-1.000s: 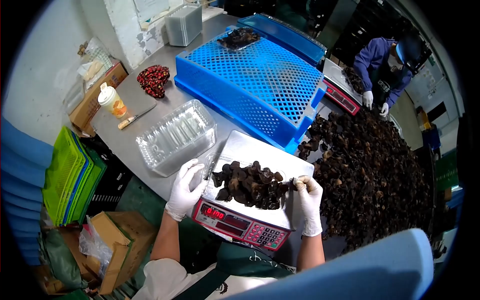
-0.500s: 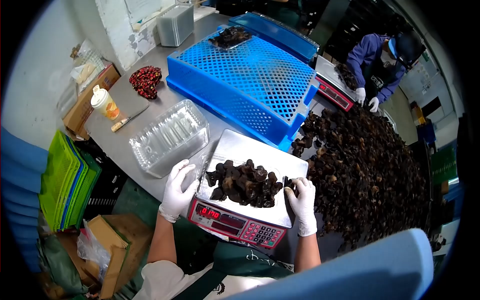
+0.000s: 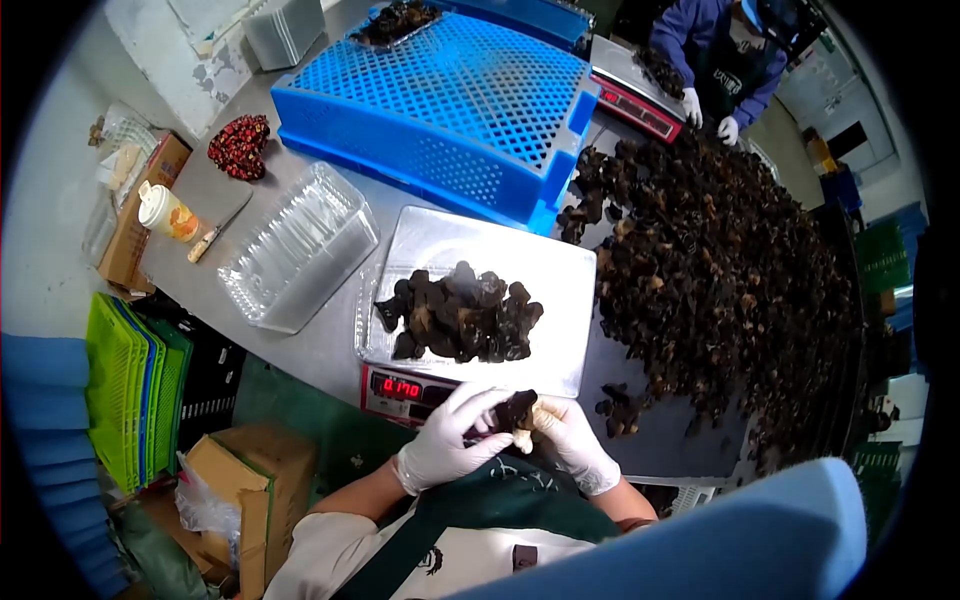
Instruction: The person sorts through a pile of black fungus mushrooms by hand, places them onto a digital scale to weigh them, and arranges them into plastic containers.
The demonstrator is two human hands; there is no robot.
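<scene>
Both gloved hands are together just in front of the scale, on a dark wood ear mushroom point(image 3: 517, 411) with a pale base. My left hand point(image 3: 455, 445) has its fingers closed at the mushroom's left side. On its right side, my right hand point(image 3: 573, 443) pinches it. Behind them stands a scale with a silver pan point(image 3: 560, 300); its red display point(image 3: 395, 386) reads 0.170 and its keypad is mostly hidden by my hands. A clear plastic tray point(image 3: 366, 335) rests on the pan, with a heap of wood ear mushrooms point(image 3: 460, 315) in it.
A large pile of wood ears point(image 3: 710, 290) covers the table's right side. Stacked clear trays point(image 3: 295, 250), a knife point(image 3: 205, 242), a cup point(image 3: 170, 213) and red dried items point(image 3: 240, 147) lie left. A blue crate point(image 3: 430, 110) stands behind. A co-worker point(image 3: 715, 60) works at another scale.
My hands have left the two sides of the scale and come together in front of it, now with a wood ear mushroom between them. The camera view has shifted.
</scene>
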